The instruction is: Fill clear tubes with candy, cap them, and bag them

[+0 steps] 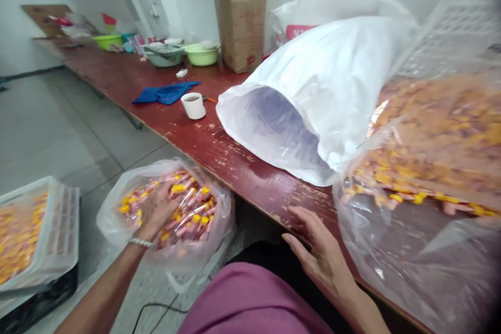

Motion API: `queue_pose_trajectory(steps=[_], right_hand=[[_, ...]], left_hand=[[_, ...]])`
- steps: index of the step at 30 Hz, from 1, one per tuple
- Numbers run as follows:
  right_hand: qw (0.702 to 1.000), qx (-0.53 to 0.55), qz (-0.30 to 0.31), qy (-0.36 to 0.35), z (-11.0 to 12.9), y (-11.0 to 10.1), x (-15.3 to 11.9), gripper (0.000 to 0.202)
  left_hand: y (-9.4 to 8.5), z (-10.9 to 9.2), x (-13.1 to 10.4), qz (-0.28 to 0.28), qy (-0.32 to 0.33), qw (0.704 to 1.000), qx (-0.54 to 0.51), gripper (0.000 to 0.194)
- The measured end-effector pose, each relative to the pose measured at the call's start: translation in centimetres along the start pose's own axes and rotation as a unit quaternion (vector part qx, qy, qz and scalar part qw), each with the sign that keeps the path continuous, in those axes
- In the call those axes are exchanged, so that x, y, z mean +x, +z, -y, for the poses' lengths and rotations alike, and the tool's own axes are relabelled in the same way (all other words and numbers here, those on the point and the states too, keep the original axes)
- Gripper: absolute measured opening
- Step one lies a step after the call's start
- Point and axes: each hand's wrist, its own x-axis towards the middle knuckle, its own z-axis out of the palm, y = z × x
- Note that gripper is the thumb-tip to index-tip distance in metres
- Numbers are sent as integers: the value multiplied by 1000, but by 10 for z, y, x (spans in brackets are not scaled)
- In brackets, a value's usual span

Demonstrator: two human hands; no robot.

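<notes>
My left hand (158, 211), with a beaded bracelet at the wrist, reaches into a plastic-lined tub (113, 219) on the floor beside the table. Inside lie many small, clear-wrapped pink pieces with yellow caps (195, 214). Its fingertips are blurred among the pieces, so whether they grip any cannot be made out. At the front edge of the red table (250, 167) is my right hand (319, 248), fingers apart and nothing in them. Near it, a large white sack (324, 78) lies on its side, mouth facing me. More capped pieces fill a clear plastic bag (442, 151) at the right.
A white crate (58, 229) of similar pieces stands at the lower left. Along the table are a white cup (193, 106), a blue cloth (166, 93), an open cardboard box (246, 31) and green basins (201, 55). A black cable (156, 305) crosses the floor.
</notes>
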Motion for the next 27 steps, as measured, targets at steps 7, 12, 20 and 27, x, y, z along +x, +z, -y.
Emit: queue_pose_trajectory(steps=[7,12,20,27], right_hand=[[999,48,-19,3,8,0,10,30],[998,41,-53,20,-5,-6,33,26],[994,24,-89,66,-21,-15,56,27],[988,20,-110,109,-31,-19,34,26]], left_hand=[[-6,-16,11,-58,46,969,234,44],[28,-98,40,-97,229,963,109,30],[134,-259,79,-41,270,956,109,59],[167,-273,86,9,289,942,171,52]])
